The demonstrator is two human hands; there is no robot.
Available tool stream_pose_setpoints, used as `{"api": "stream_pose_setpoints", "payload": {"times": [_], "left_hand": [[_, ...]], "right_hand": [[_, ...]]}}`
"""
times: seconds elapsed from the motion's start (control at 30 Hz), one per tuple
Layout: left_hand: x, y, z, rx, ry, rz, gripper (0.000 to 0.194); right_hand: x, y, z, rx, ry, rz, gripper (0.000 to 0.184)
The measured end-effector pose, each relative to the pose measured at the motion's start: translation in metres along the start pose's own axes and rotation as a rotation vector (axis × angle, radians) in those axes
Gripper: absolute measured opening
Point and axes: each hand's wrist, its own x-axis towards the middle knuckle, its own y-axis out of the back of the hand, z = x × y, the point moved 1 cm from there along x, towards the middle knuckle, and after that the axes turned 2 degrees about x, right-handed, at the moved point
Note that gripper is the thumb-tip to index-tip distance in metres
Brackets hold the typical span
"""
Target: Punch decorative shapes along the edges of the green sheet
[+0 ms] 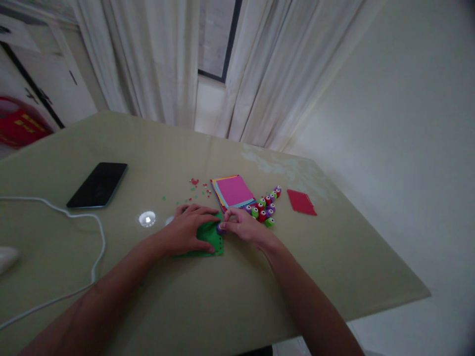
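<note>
My left hand [185, 230] lies on a green paper sheet [208, 235], its fingers spread and pressing it against the table. Small holes run along the sheet's right edge. A small purple paper punch [220, 229] sits at that edge, with my right hand [241, 225] closed on it by thumb and fingers; part of it is hidden. Just beyond my right hand stand several little punches [262, 207] in red, green and purple with white tops, grouped together. A stack of coloured paper [233, 192], pink on top, lies behind my hands.
Red and green paper bits [195, 182] are scattered behind my left hand. To the right lies a red sheet [302, 202] with a notched edge. A black tablet [98, 185] and a white cable [102, 237] are at left. A wall [408, 148] borders the table's right side.
</note>
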Motion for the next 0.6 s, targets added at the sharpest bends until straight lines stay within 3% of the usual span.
{"api": "stream_pose_setpoints", "payload": {"times": [0.17,0.33,0.6], "left_hand": [[0.000,0.003,0.003,0.009,0.019,-0.025,0.080],[-0.002,0.004,0.003,-0.004,0.011,-0.013,0.083],[-0.004,-0.001,0.000,0.005,0.009,0.006,0.081]], "right_hand": [[-0.012,-0.006,0.010,0.082,0.060,0.095,0.019],[-0.022,-0.003,0.004,-0.118,0.175,0.117,0.031],[-0.031,0.010,-0.002,-0.494,0.167,0.250,0.017]]}}
